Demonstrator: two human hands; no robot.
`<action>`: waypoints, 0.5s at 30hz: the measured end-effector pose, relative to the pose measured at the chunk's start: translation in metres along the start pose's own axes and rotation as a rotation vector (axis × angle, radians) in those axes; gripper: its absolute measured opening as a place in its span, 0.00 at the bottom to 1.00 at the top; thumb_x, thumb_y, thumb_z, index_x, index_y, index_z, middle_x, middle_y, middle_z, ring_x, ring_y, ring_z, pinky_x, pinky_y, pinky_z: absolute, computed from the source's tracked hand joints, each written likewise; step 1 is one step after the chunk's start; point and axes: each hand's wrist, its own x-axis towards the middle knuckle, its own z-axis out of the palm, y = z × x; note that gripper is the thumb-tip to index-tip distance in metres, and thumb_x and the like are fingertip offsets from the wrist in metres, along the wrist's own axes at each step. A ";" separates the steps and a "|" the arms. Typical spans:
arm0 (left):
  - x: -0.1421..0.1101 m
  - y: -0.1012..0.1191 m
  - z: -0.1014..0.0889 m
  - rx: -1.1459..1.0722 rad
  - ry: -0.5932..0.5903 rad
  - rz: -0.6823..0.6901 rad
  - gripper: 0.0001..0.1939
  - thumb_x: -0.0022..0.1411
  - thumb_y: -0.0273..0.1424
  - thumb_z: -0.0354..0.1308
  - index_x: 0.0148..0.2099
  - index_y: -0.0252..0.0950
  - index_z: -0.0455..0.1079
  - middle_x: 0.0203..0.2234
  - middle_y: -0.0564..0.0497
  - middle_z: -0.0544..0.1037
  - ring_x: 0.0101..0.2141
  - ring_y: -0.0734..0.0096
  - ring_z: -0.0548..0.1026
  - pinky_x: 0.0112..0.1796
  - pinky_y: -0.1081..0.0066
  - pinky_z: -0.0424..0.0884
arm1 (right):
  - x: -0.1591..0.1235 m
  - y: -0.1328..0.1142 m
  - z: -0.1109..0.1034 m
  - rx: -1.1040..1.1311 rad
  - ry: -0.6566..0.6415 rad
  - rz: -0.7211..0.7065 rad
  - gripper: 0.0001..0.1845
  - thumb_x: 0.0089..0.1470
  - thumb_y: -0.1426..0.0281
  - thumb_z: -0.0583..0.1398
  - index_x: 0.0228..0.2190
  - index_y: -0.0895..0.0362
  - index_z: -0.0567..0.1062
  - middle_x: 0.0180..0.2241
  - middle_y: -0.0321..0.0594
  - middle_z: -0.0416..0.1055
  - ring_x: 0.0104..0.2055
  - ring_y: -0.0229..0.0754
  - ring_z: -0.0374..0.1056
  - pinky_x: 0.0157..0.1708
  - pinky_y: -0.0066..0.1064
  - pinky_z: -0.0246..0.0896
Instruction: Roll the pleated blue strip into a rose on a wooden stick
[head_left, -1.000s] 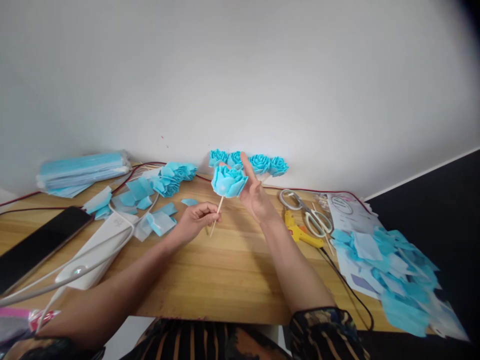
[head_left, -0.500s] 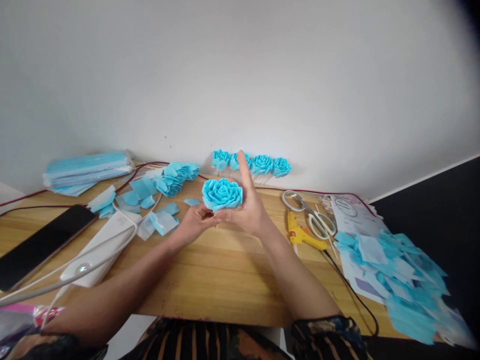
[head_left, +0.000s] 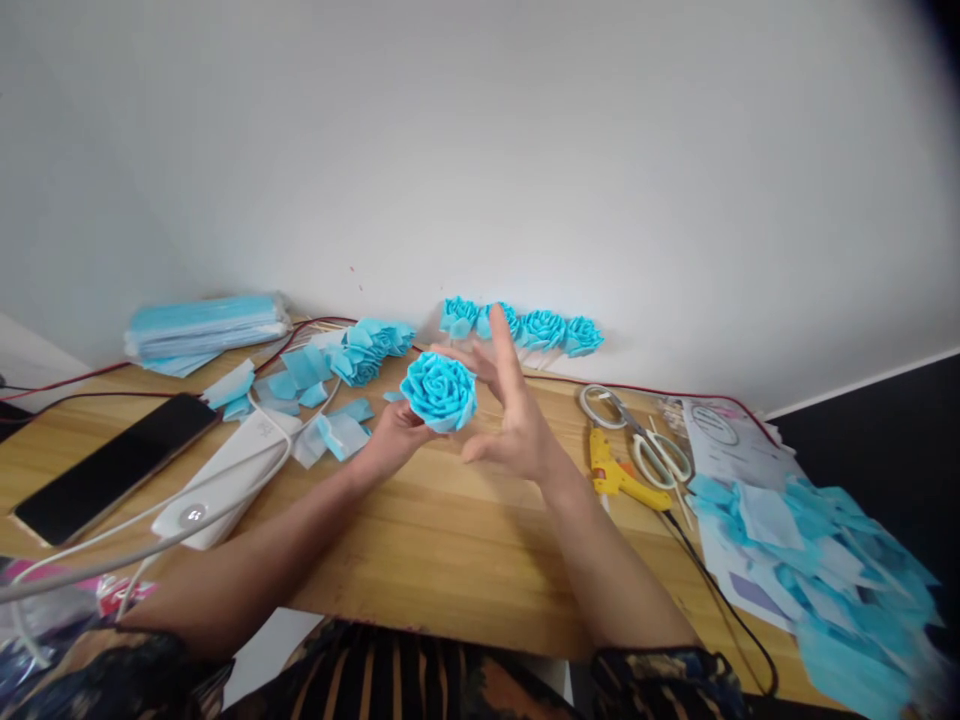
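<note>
A blue handmade rose (head_left: pixel 440 391) is held up over the wooden table, its bloom tilted toward me. My left hand (head_left: pixel 397 437) is closed beneath it, and the bloom hides what the fingertips grip. To its right, my right hand (head_left: pixel 516 425) is open, with thumb and index finger spread apart. Some of its fingers reach behind the bloom; whether they touch it I cannot tell. Several similar blue roses (head_left: pixel 543 329) lean against the wall behind. Another cluster of blue roses (head_left: pixel 363 350) lies on the table at the left, near loose blue petal pieces (head_left: pixel 343 433).
Left: a stack of blue masks (head_left: pixel 206 330), a black phone (head_left: pixel 112 470), a white power strip (head_left: pixel 225 480) with cables. Right: a yellow glue gun (head_left: pixel 621 475), scissors (head_left: pixel 660 455), a tape roll (head_left: pixel 602 407), and a heap of blue cut pieces (head_left: pixel 832 560) on printed paper (head_left: pixel 720 430).
My right hand has let go of the rose's side and opened to the right. The rose has tipped so its face turns more toward me. The whole view has shifted slightly.
</note>
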 end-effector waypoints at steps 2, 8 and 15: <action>0.001 -0.002 0.001 -0.019 -0.016 -0.013 0.21 0.48 0.47 0.77 0.32 0.36 0.76 0.28 0.50 0.82 0.33 0.61 0.79 0.38 0.61 0.79 | 0.000 0.003 -0.004 0.049 0.026 0.009 0.63 0.52 0.33 0.60 0.76 0.39 0.36 0.66 0.45 0.69 0.73 0.59 0.59 0.73 0.64 0.45; 0.001 -0.008 0.000 -0.079 -0.075 -0.042 0.19 0.51 0.45 0.75 0.30 0.34 0.77 0.25 0.50 0.81 0.27 0.68 0.78 0.34 0.66 0.79 | 0.004 0.022 -0.011 0.118 0.061 0.046 0.53 0.62 0.35 0.49 0.76 0.40 0.33 0.66 0.41 0.70 0.71 0.52 0.63 0.73 0.57 0.52; 0.003 -0.011 -0.001 -0.119 -0.131 -0.056 0.22 0.50 0.47 0.76 0.31 0.34 0.77 0.25 0.49 0.82 0.25 0.70 0.78 0.31 0.69 0.78 | 0.004 0.033 -0.009 0.167 -0.020 0.043 0.57 0.62 0.41 0.59 0.75 0.41 0.30 0.68 0.43 0.67 0.71 0.52 0.63 0.71 0.53 0.56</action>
